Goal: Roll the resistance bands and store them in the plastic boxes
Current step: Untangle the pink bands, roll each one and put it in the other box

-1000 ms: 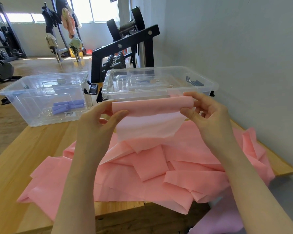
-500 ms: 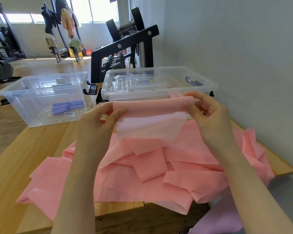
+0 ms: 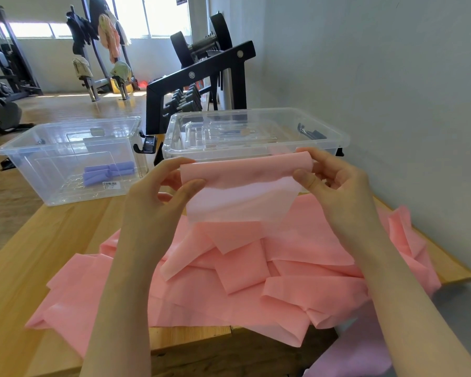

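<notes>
Head view: left hand (image 3: 158, 197) and right hand (image 3: 335, 186) each pinch one end of one pink band (image 3: 242, 172), rolled edge between thumbs and fingers, slack heaped on the table (image 3: 38, 254) below, two clear boxes (image 3: 71, 156) beyond fingertips, left one holding two purple rolls (image 3: 108, 172).

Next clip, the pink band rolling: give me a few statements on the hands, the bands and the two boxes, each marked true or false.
1. Both hands, left and right, grip the pink band. True.
2. The left box holds rolled purple bands. True.
3. The pink band is fully rolled. False: most of it lies loose on the wooden table.
4. The right box stands on the floor. False: it stands on the table.
</notes>
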